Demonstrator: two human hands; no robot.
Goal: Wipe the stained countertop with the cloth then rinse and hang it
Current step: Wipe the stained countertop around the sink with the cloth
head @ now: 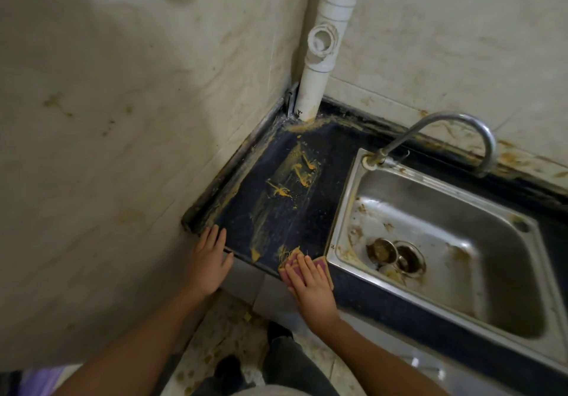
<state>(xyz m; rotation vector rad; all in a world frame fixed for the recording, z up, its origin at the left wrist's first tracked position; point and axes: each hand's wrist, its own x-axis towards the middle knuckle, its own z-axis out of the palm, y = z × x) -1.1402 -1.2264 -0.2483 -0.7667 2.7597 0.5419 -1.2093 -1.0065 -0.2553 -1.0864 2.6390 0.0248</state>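
The dark blue countertop fills the corner left of the sink and carries yellow smears across its middle and along its left rim. A pink and tan cloth lies flat at the counter's front edge, next to the sink. My right hand presses on the cloth with straight, spread fingers and covers most of it. My left hand rests flat on the counter's front left corner, fingers straight, holding nothing.
A stainless steel sink with a dirty basin and drain sits right of the cloth. A curved tap arches over it. A white pipe runs up the tiled corner. Stained tile walls close in the left and back.
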